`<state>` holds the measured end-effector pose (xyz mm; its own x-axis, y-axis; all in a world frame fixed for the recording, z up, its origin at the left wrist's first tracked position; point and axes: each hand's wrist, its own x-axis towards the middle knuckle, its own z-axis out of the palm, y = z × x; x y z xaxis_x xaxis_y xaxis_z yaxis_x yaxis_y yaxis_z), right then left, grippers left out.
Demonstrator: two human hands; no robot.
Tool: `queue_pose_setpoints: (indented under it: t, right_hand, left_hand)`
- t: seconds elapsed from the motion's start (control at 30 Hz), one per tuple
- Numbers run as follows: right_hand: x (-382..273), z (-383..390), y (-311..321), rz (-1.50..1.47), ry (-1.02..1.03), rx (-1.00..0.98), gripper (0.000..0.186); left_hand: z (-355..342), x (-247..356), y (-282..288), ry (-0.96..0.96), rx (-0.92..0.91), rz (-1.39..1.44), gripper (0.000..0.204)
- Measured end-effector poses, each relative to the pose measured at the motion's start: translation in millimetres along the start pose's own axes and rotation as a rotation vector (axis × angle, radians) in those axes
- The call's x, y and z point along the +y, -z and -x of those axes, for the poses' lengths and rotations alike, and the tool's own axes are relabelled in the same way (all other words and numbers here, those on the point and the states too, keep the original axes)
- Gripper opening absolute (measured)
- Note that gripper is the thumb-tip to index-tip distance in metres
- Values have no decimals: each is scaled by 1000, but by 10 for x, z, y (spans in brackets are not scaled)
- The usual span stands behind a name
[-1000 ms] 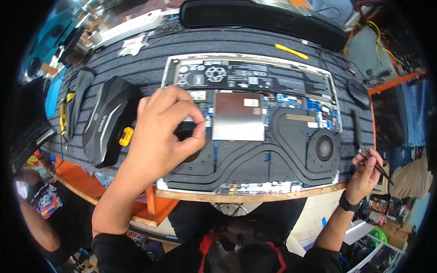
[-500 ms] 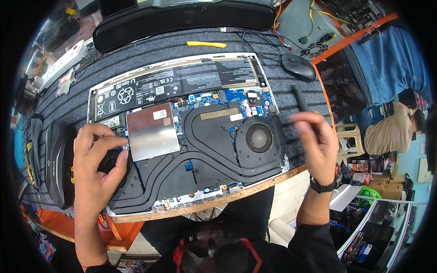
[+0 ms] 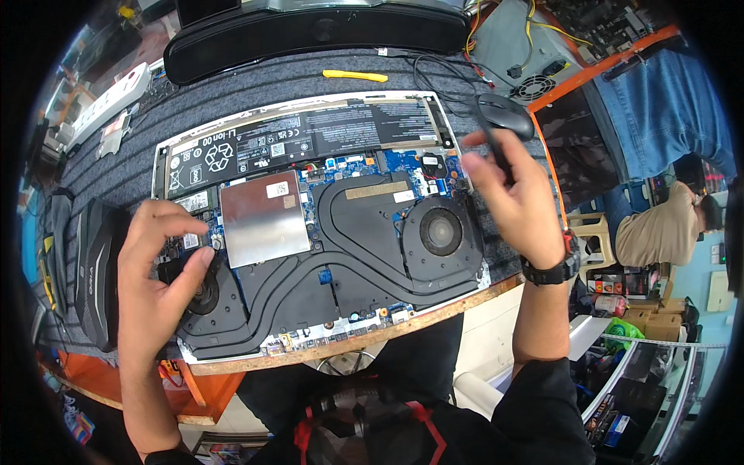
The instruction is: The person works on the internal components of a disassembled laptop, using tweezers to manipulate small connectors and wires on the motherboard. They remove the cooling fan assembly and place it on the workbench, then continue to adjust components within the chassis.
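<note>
An opened laptop (image 3: 364, 271) lies on the bench with its inside up, showing a black battery (image 3: 310, 136), blue circuit board, dark heat pipes and two fans. Over the board's middle-left is a shiny metal plate (image 3: 266, 221). My left hand (image 3: 159, 271) hovers over the left fan (image 3: 203, 294), thumb and forefinger apart with nothing visible between them. My right hand (image 3: 515, 198), above the laptop's right edge, has its fingers closed round a slim black screwdriver (image 3: 496, 147). Its tip is hard to make out.
A yellow pry tool (image 3: 355, 76) lies behind the laptop, near a black speaker bar (image 3: 318, 35). At the back right are a black mouse (image 3: 505, 115) and a grey power supply (image 3: 519, 46). A black case (image 3: 97, 275) stands left. Another person (image 3: 659, 225) is off to the right.
My right hand has moved left and up and picked the screwdriver off the mat. My left thumb and forefinger have drawn slightly away to the left.
</note>
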<state>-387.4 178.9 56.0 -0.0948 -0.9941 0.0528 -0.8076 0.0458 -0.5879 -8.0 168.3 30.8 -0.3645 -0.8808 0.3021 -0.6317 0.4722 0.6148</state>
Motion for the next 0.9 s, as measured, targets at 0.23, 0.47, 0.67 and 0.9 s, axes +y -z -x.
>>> queue_pose_setpoints:
  t: [0.23, 0.47, 0.67, 0.9]
  right_hand:
    - [462, 334, -132, 301, 111, 251, 27]
    - [434, 456, -261, 395, 118, 304, 28]
    - [392, 755, -197, 233, 378, 324, 23]
    - [-138, 774, -299, 163, 559, 47, 39]
  left_hand:
    - [-54, -129, 251, 6, 55, -105, 26]
    - [108, -167, 669, -86, -289, -129, 59]
    - [320, -79, 626, -183, -447, -174, 91]
    - [394, 59, 466, -168, -427, -259, 92]
